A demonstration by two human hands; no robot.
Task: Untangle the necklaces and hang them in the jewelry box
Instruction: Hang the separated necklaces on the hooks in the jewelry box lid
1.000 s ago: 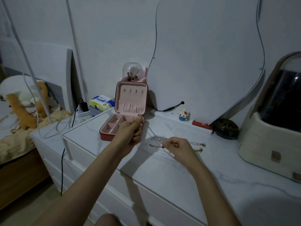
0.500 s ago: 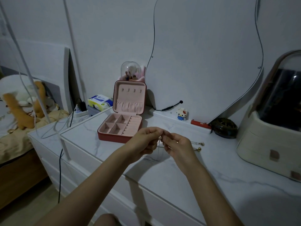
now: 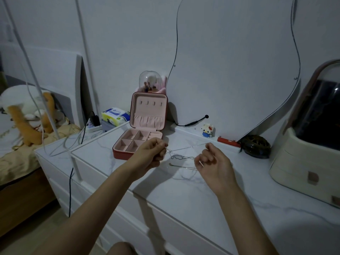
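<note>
Thin silver necklace chains are stretched in the air between my two hands above the white marble-look dresser top. My left hand pinches one end of the chains with curled fingers. My right hand pinches the other end, and a small tangle hangs between the hands. The jewelry box, red outside and pink inside, stands open just behind my left hand. Its upright lid shows a row of small hooks with nothing on them.
A large cream cosmetics case stands at the right. A dark round object, a red bar and a small toy figure line the wall under the mirror. Cables and a power strip lie at the left.
My hands met in front of the box half a second ago; now they have drawn apart sideways, stretching the chains between them. A second ago my left hand was up by the box.
</note>
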